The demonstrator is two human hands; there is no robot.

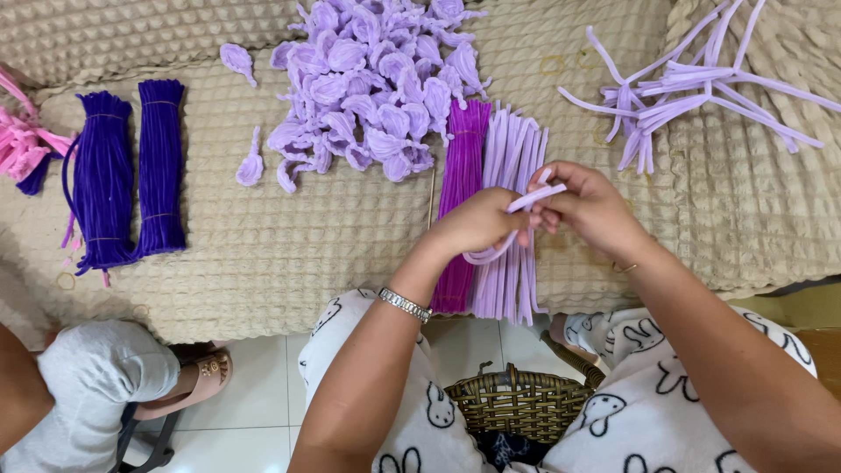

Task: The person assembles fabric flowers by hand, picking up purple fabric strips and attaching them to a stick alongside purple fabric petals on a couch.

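Lilac fuzz is everywhere on the beige waffle-textured cover (pixel 289 236). The left hand (pixel 477 223) and the right hand (pixel 591 206) meet above its near edge, fingers of both pinched on one pale lilac chenille stem (pixel 526 210), which curves in a loop below the left hand with its end poking up between the thumbs.

Judging by what lies about, a good share is done: a heap of folded lilac petal shapes (pixel 372 79) sits toward the far edge, with two strays off to its left. Plenty seems left, though. Directly under the hands lie a bundle of straight lilac stems (pixel 508 280) and a magenta bundle (pixel 460 184), both overhanging the near edge, and a loose scatter of lilac stems (pixel 683 96) rests near the far right corner. Two dark purple bundles (pixel 131 171) lie untouched toward the left edge.

The pink pieces (pixel 22 140) at the left are cut off. A dark wicker basket (pixel 521 403) sits between the knees; its contents are hard to make out. Another person's knee and sandal (pixel 188 377) show at lower left.
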